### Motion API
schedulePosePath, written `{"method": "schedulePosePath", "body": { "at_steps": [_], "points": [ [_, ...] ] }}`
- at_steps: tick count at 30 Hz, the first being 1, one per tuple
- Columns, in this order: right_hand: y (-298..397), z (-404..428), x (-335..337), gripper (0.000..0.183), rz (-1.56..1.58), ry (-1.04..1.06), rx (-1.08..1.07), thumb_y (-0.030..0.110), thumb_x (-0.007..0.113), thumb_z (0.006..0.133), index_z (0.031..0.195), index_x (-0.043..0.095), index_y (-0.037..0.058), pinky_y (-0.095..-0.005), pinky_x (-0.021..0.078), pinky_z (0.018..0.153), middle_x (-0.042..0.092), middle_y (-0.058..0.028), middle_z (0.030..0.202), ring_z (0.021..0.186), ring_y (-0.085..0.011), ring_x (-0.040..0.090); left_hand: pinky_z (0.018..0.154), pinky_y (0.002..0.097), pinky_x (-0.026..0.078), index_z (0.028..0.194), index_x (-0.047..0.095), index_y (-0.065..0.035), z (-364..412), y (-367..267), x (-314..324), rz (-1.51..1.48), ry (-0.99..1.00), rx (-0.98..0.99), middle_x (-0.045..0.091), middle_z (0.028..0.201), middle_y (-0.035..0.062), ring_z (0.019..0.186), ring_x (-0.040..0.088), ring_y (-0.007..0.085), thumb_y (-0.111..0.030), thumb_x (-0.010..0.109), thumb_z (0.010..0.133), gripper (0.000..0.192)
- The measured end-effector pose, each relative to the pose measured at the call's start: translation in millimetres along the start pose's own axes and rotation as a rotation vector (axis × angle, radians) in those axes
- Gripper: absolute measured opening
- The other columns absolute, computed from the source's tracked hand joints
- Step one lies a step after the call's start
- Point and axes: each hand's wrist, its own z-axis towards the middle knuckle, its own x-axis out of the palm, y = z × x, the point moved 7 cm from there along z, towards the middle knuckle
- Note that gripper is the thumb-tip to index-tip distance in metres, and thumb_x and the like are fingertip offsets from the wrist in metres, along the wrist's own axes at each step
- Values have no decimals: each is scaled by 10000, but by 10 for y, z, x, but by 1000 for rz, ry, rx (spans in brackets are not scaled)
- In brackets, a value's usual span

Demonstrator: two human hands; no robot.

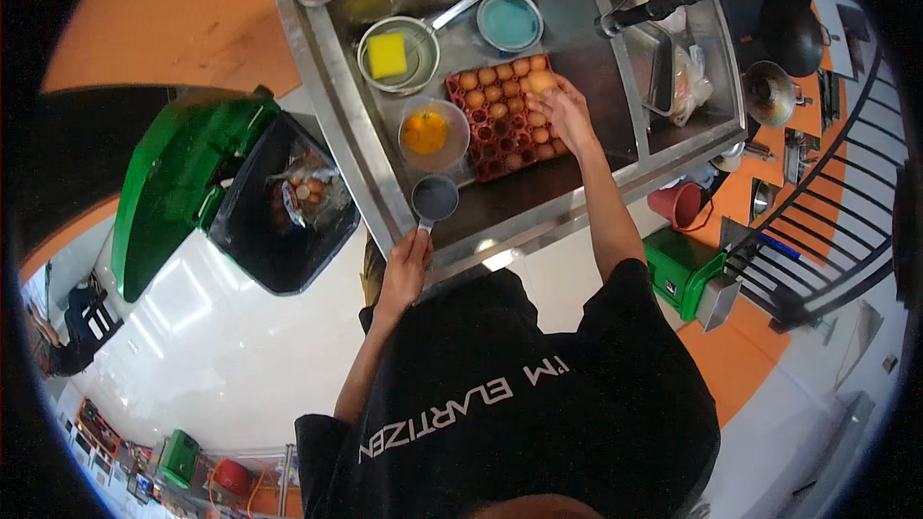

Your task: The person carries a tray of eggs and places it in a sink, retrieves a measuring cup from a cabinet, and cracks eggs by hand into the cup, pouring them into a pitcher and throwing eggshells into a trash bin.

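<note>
My left hand (408, 267) is closed around the handle of a small round cup or ladle (435, 198), at the near left of the steel sink (613, 115). My right hand (562, 109) has its fingers at an egg (541, 81) at the far right of a red egg tray (497, 171); whether the egg is lifted is unclear. Brown eggs fill part of the tray, and several near left hollows hold none. Left of the tray, a translucent bowl (458, 131) contains orange-yellow yolks (424, 132).
Beyond the bowl lies a handled pan or strainer (433, 58) holding a yellow sponge (387, 55). A round container (510, 20) with blue-green contents is beside it. A black faucet (642, 13) reaches over the right side. An open bin (249, 245) with eggshells stands left of the sink.
</note>
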Motion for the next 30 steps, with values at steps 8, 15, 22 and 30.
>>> {"method": "schedulePosePath", "body": {
  "at_steps": [8, 15, 22, 30],
  "points": [
    [1061, 692, 195, 379, -257, -259, -464, 91, 663, 866, 1224, 605, -18, -311, 559, 804, 673, -134, 1105, 937, -224, 690, 560, 285, 344, 844, 551, -28, 47, 127, -19, -123, -17, -18, 467, 692, 6, 608, 429, 103, -313, 445, 1078, 383],
    [1971, 129, 547, 462, -854, -358, -898, 58, 750, 728, 1182, 667, 62, -341, 482, 943, 665, -85, 1123, 1077, -225, 630, 567, 274, 336, 843, 551, -45, 41, 8, -41, -190, -32, -59, 455, 700, -10, 617, 403, 92, -327, 454, 1077, 379],
    [2084, 201, 1131, 480, -1156, -129, -1017, 178, 804, 694, 1147, 672, 93, -380, 512, 905, 662, -112, 1058, 1045, -293, 642, 577, 272, 353, 874, 575, -32, 102, 43, -97, -119, -48, -6, 488, 719, -2, 624, 434, 101, -316, 461, 1076, 366],
    [2473, 2209, 742, 561, -1156, -459, -1000, 416, 827, 684, 1129, 718, 92, -437, 510, 920, 681, -170, 1105, 1046, -347, 649, 580, 293, 364, 857, 564, -26, -9, -173, -12, -4, -23, 21, 484, 692, 19, 617, 447, 124, -294, 449, 1078, 366]
  ]
}}
